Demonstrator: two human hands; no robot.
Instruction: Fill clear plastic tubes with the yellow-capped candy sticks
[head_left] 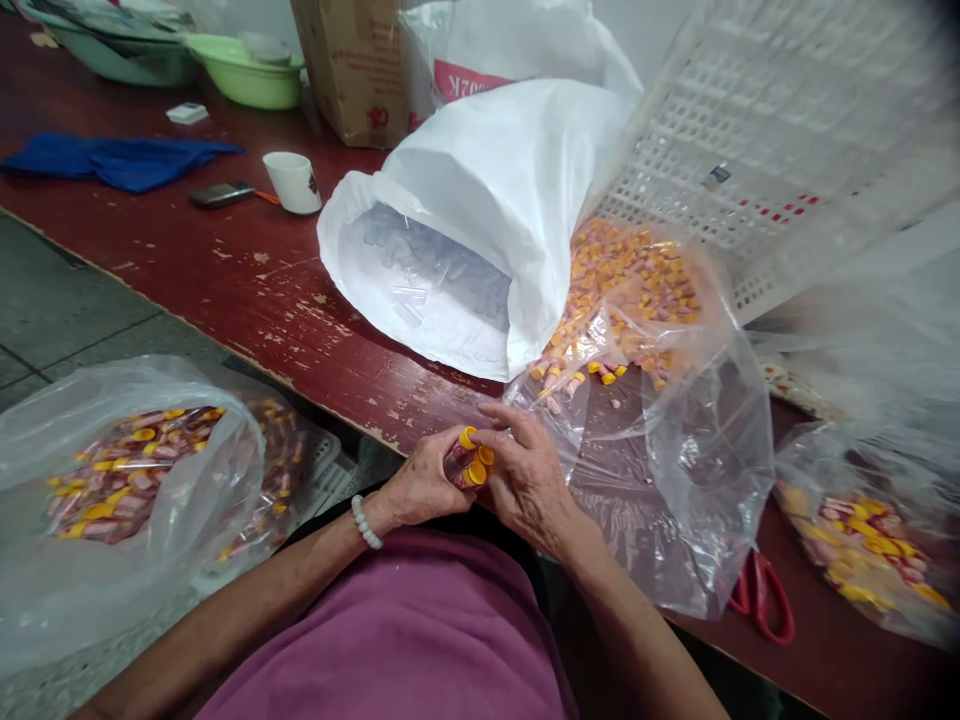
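Note:
My left hand (427,472), with a pale bead bracelet at the wrist, is wrapped round several small tubes with yellow caps (470,462). My right hand (525,470) is beside them, its fingers bent and touching the capped ends; whether it pinches anything of its own is hidden. Just beyond the hands lies a white sack (480,190), its mouth toward me, with clear empty tubes (409,300) inside. To its right, a clear plastic bag (697,430) lies open with many yellow-capped pink pieces (630,280) in it.
At the lower left, a plastic bag (217,480) holds filled yellow-capped tubes. Red-handled scissors (765,600) lie near the right table edge, beside another bag (870,530). A white perforated basket (750,150) leans behind. A white cup (292,183), phone (222,194) and blue cloth (120,160) sit left.

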